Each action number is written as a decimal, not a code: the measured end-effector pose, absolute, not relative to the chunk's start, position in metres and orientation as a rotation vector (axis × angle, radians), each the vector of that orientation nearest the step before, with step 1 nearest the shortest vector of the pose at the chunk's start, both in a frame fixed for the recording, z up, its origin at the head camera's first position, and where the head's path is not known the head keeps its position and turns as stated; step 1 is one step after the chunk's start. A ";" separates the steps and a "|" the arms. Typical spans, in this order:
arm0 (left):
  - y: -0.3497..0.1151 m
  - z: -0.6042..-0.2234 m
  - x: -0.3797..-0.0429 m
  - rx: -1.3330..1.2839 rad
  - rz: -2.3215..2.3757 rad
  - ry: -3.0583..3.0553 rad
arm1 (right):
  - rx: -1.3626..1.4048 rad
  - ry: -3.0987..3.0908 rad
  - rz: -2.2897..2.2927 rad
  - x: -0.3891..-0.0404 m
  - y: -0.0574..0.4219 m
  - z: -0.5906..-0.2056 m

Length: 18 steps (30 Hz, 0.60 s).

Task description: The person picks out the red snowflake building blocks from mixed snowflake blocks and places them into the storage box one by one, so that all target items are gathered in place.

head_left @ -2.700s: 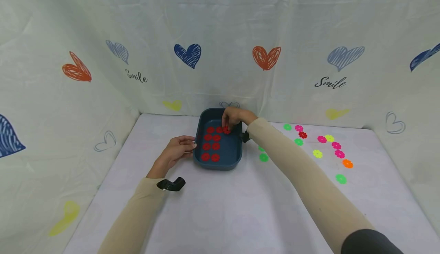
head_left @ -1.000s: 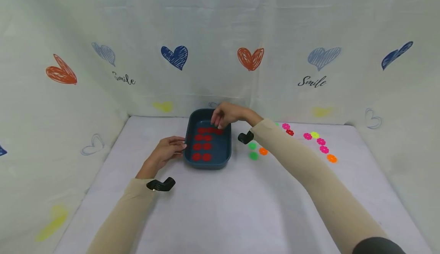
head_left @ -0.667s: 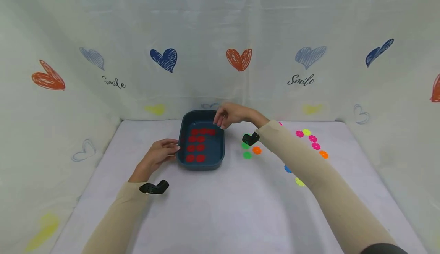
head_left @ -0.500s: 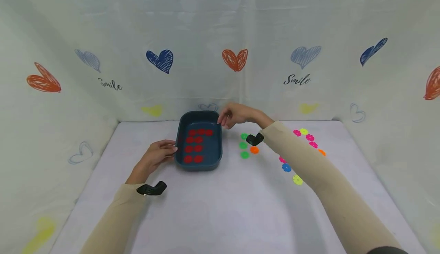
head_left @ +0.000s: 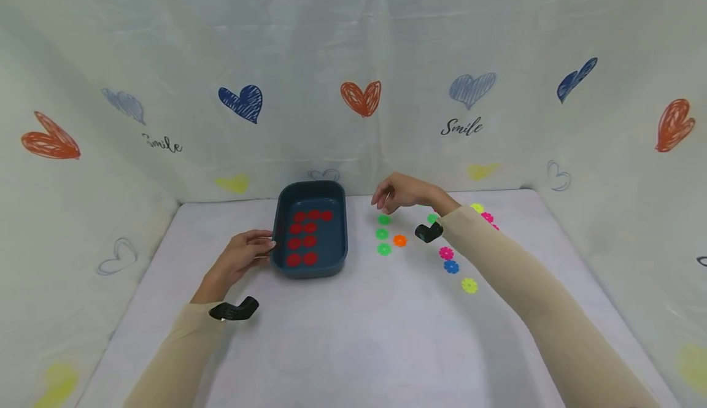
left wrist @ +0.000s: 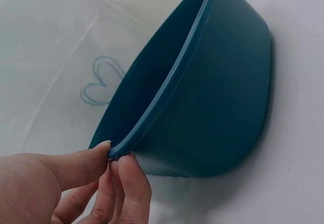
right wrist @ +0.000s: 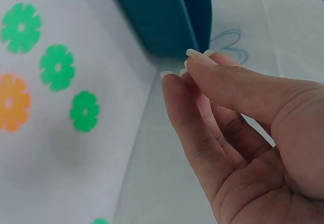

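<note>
A dark blue rectangular tub stands on the table at centre left in the head view. Several red flower-shaped plastic discs lie inside it in rows. My left hand pinches the tub's rim on its left side, thumb above and fingers below in the left wrist view. Right of the tub, my right hand hovers over the far part of the table, fingers loosely bent and holding nothing. Close by its fingertips lies a green flower disc; the right wrist view shows green discs below the hand.
An orange disc lies beside the green ones. Pink, blue and yellow discs are scattered farther right. My right sleeve hides part of that side. A white printed curtain rises behind the table.
My right hand has let go of a red disc inside the tub, then lifted out and moved right over the table. My left hand stays at the rim. The head view has turned right.
</note>
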<state>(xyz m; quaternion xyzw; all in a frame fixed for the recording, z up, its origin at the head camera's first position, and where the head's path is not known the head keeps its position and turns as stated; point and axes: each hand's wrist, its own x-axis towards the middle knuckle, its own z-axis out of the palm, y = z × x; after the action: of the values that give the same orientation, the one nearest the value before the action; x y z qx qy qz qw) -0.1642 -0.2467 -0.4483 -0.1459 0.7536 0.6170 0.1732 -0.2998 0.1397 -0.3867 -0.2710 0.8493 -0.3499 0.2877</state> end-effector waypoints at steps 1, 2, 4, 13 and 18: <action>-0.247 -0.448 -0.164 -0.412 1.750 2.139 | -0.720 2.266 -0.934 -0.299 0.143 -0.390; -0.248 -0.449 -0.163 -0.413 1.748 2.139 | -0.712 2.263 -0.936 -0.299 0.147 -0.393; -0.248 -0.449 -0.163 -0.415 1.744 2.140 | -0.711 2.262 -0.940 -0.298 0.155 -0.399; -0.248 -0.448 -0.162 -0.430 1.735 2.139 | -0.576 2.299 -0.966 -0.296 0.192 -0.417; -0.247 -0.448 -0.163 -0.432 1.731 2.136 | -0.495 2.327 -0.978 -0.296 0.215 -0.421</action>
<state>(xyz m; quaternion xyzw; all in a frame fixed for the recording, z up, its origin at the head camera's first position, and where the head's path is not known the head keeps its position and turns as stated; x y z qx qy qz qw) -0.1630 -0.2469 -0.4478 -0.1527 0.7553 0.6119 0.1782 -0.2963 0.2149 -0.4212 -0.1846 0.8682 -0.3651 0.2808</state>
